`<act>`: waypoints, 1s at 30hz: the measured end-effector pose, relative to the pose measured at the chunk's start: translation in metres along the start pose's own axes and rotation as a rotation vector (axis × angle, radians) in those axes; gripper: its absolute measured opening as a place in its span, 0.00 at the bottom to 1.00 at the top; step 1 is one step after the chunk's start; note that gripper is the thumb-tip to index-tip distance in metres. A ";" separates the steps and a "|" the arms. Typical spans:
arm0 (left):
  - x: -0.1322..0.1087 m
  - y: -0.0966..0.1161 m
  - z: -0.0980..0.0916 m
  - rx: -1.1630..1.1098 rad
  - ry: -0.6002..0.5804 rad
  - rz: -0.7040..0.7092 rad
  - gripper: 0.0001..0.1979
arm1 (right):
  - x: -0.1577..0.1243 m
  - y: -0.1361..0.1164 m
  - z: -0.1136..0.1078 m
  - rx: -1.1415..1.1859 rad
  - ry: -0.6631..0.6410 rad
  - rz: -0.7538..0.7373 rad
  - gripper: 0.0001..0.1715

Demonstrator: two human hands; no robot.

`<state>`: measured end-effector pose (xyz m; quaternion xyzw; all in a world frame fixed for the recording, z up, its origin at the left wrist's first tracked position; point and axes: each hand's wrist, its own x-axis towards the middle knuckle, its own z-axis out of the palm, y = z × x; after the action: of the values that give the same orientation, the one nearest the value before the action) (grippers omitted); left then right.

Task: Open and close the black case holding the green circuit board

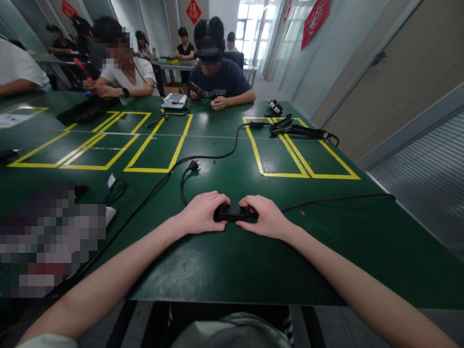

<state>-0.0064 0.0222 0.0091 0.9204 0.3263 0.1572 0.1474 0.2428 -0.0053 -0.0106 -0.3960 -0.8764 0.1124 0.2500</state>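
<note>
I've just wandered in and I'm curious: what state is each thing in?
Left grip: closed on the box's left end
Right grip: closed on its right end
Box: held at both ends
Plug: unplugged, lying on the table
Long cord: uncoiled, curving across the table
Door: looks shut

Black device (235,212) partly covered, lower-left items (68,237) pixelated, white-sleeved person (20,63) cropped at left

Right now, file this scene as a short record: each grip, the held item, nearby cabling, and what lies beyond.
Left grip: on the left end of the black box
Right grip: on its right end
Plug: lying loose on the green table, ahead of the left grip
Cable: runs from behind the right grip to the table's right edge
Beyond: yellow tape outlines; a person in a dark shirt
</note>
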 end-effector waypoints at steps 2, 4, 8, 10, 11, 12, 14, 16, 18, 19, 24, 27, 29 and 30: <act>0.000 0.000 -0.001 0.020 -0.017 0.015 0.17 | 0.000 0.002 0.001 -0.003 -0.008 -0.014 0.19; -0.001 0.001 -0.001 0.055 -0.024 0.036 0.17 | 0.000 0.002 0.001 -0.002 -0.016 -0.041 0.19; -0.001 0.002 0.003 0.148 -0.017 0.081 0.21 | 0.000 0.000 0.000 -0.010 -0.008 -0.089 0.18; -0.001 0.000 0.005 0.186 -0.024 0.126 0.22 | -0.001 -0.001 -0.001 -0.004 -0.008 -0.099 0.16; -0.002 -0.001 0.005 0.193 -0.033 0.152 0.21 | -0.001 -0.002 -0.002 0.001 -0.015 -0.103 0.16; -0.002 -0.003 0.005 0.191 -0.045 0.176 0.18 | -0.001 -0.002 -0.002 0.004 -0.023 -0.107 0.15; -0.003 -0.005 0.004 0.156 -0.062 0.204 0.15 | -0.002 -0.003 -0.003 -0.005 -0.043 -0.121 0.15; -0.003 -0.005 0.001 0.110 -0.073 0.202 0.15 | -0.002 -0.003 -0.004 -0.028 -0.057 -0.143 0.15; -0.004 -0.004 -0.002 0.078 -0.090 0.185 0.14 | -0.002 -0.003 -0.005 -0.053 -0.070 -0.158 0.15; -0.004 -0.002 -0.003 0.067 -0.101 0.174 0.13 | -0.002 -0.003 -0.005 -0.063 -0.075 -0.162 0.16; -0.004 0.002 -0.004 0.078 -0.123 0.149 0.14 | -0.001 -0.004 -0.006 -0.098 -0.051 -0.212 0.18; -0.003 0.002 -0.004 0.099 -0.106 0.178 0.16 | -0.002 -0.006 -0.006 -0.104 -0.009 -0.248 0.19; -0.004 0.001 -0.004 0.125 -0.080 0.197 0.19 | -0.002 -0.008 -0.006 -0.118 0.006 -0.246 0.18; -0.004 0.001 -0.004 0.140 -0.068 0.200 0.21 | -0.002 -0.009 -0.006 -0.126 0.012 -0.242 0.18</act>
<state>-0.0101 0.0197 0.0129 0.9611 0.2380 0.1165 0.0776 0.2418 -0.0129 -0.0030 -0.3029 -0.9216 0.0239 0.2415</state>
